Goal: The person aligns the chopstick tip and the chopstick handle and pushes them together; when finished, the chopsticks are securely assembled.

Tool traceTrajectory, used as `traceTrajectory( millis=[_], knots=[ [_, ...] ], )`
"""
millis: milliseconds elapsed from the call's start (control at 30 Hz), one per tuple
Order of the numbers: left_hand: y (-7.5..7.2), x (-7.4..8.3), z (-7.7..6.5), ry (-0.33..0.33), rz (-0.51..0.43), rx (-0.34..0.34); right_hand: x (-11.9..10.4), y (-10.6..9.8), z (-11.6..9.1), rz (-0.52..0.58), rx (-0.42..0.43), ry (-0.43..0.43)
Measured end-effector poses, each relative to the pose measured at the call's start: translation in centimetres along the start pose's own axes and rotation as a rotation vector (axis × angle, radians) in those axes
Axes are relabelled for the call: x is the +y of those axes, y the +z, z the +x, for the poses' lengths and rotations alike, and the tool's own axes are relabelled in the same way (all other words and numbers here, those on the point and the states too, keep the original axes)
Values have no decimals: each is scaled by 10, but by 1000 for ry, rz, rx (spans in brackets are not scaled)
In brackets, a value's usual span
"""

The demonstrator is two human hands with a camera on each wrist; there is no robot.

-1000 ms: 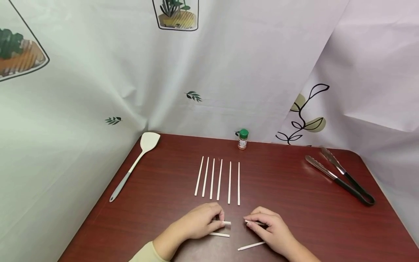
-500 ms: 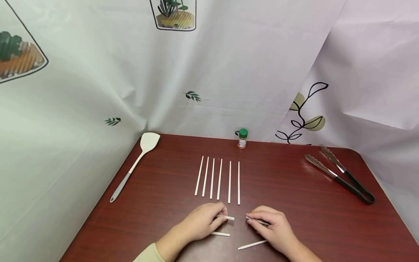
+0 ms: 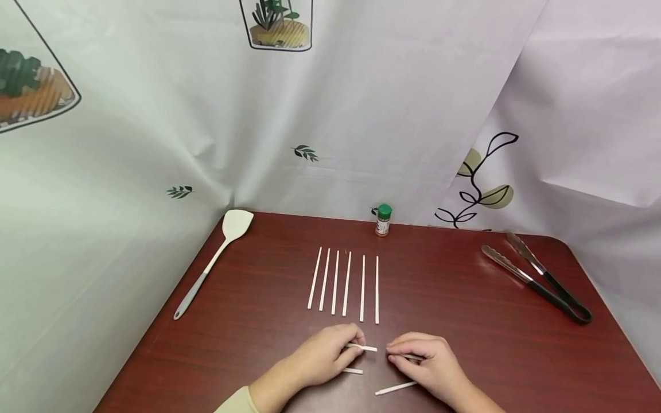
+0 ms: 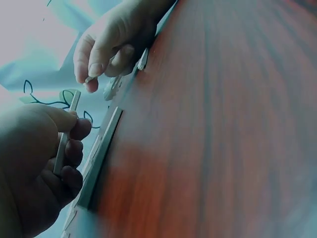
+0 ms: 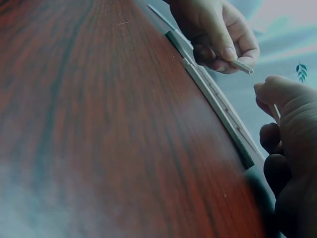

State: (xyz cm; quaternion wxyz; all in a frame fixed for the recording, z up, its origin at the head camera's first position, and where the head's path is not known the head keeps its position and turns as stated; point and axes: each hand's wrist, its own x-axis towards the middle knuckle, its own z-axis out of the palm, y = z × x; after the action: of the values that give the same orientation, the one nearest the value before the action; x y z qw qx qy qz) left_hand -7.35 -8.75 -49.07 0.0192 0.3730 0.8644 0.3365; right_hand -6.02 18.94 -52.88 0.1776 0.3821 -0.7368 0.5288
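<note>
My left hand (image 3: 327, 353) pinches a thin white rod (image 3: 370, 348) between thumb and fingers, its end poking out to the right. A small hole shows in that end in the right wrist view. Facing it across a narrow gap, my right hand (image 3: 431, 361) pinches another light rod (image 3: 414, 357), mostly covered by the fingers. Below the left hand, a white rod (image 3: 353, 371) lies on the table, partly hidden. Under the right hand lies one more rod (image 3: 395, 389) with a narrower tip on its left end.
Several long white sticks (image 3: 334, 282) lie side by side beyond the hands. A green-capped spice jar (image 3: 383, 220) stands at the table's back edge. A white spatula (image 3: 214, 261) lies at the left, metal tongs (image 3: 534, 278) with black handles at the right.
My left hand has shifted a little to the right with its rod, narrowing the gap to the right hand. The right hand has barely moved.
</note>
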Motion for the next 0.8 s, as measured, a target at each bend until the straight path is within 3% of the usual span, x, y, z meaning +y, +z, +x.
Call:
traceTrajectory(
  millis=[367,800],
  knots=[
    [8,5,-2,59,-34,-11,-7,3,0,100,-79,25],
    [14,4,-1,107,-84,-11,-7,2,0,106,-93,37]
  ],
)
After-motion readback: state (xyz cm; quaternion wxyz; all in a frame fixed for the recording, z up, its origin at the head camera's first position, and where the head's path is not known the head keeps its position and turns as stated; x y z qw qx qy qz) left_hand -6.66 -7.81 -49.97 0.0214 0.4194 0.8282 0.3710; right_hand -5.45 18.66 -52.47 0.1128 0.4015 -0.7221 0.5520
